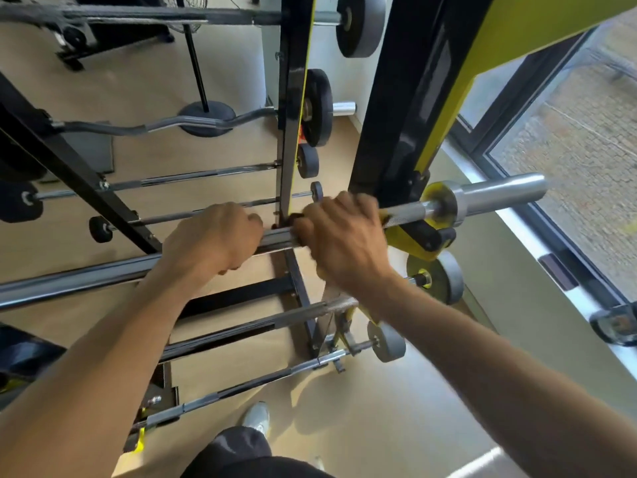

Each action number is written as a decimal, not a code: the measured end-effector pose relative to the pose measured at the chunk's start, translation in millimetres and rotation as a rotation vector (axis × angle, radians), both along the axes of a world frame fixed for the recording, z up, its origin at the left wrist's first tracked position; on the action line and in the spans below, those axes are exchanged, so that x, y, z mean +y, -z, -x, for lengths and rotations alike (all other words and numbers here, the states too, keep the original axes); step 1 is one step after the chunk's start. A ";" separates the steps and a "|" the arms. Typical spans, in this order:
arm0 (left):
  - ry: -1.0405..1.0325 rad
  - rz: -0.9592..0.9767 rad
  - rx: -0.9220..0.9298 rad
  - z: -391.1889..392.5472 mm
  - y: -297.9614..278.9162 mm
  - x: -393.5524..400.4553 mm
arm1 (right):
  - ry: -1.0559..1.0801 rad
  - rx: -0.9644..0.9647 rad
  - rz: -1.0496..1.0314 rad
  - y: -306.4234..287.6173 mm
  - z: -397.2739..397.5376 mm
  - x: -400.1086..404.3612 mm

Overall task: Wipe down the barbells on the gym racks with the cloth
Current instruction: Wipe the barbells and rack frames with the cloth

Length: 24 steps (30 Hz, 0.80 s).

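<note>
A long chrome barbell (79, 281) runs from lower left to upper right across the rack, its bare sleeve (499, 193) ending at the right. My left hand (213, 236) grips the shaft near the middle. My right hand (344, 236) is wrapped round the bar just beside it, close to the yellow hook (413, 236) that carries the bar. A dark edge (298, 219) shows under its fingers; I cannot tell whether that is the cloth. The right hand is blurred.
Several more barbells, one curled (144, 127), lie on lower and farther rack pegs with small plates (317, 108). Black and yellow uprights (406, 98) stand close behind the hands. A window (568, 139) is at the right. My shoe (256, 417) is on the beige floor.
</note>
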<state>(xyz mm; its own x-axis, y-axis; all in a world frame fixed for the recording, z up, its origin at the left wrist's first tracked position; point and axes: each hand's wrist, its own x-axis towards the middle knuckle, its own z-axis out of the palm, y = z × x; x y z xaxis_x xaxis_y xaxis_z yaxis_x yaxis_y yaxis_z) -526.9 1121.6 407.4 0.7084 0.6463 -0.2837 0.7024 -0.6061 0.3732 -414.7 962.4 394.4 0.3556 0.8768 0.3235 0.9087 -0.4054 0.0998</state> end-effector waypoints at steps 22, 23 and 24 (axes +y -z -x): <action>-0.041 -0.138 -0.051 3.5 -13.1 -18.7 | -0.025 0.523 0.667 -62.5 -29.8 31.5; -0.055 -0.143 -0.068 4.2 -12.9 -19.5 | 0.003 0.464 0.690 -62.9 -39.3 25.3; -0.068 -0.157 -0.080 4.5 -12.4 -19.8 | 0.044 0.364 0.699 -61.6 -46.2 17.4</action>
<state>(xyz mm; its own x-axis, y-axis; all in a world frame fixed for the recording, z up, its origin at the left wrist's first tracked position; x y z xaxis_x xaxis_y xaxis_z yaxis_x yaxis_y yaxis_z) -531.4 1101.8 419.7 0.6779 0.7252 -0.1206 0.7157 -0.6134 0.3340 -368.4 979.8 456.0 0.3721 0.8168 -0.4408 0.9179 -0.3944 0.0441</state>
